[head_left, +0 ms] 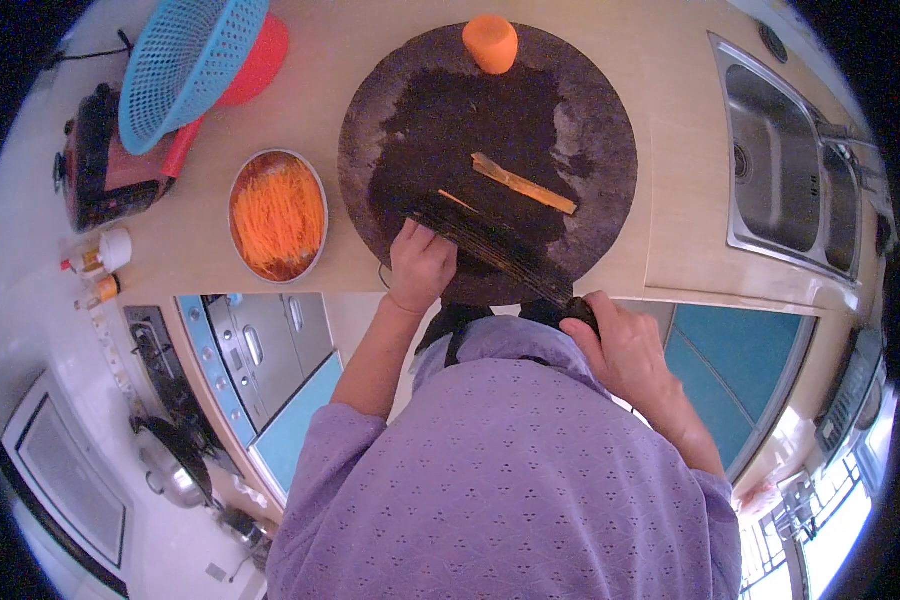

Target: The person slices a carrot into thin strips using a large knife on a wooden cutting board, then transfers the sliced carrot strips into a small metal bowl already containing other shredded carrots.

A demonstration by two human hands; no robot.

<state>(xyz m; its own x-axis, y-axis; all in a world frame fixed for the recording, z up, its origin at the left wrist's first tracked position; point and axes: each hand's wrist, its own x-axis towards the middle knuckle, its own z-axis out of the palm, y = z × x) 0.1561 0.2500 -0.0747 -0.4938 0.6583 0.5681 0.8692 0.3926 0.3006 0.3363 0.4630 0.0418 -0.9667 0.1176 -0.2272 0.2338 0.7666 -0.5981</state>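
Note:
My right hand [622, 341] grips the black handle of a dark-bladed knife [495, 251], which slants across the near part of a round, dark cutting board [600, 135]. At the blade's far end is my left hand [424, 262], its fingers curled against the blade; whether anything lies under them is hidden. Beyond the blade lies a thin orange sliver [455, 199]. Farther right on the board rests a long orange-brown strip [525, 184]. An orange chunk, apparently carrot [490, 45], stands at the board's far edge. Left of the board, a metal bowl [325, 217] holds shredded carrot [279, 214].
A blue plastic colander [187, 67] leans over a red container [259, 64] at the far left, near a dark red appliance [112, 165]. Small bottles [94, 262] stand at the left. A steel sink [776, 150] is set in the counter at the right.

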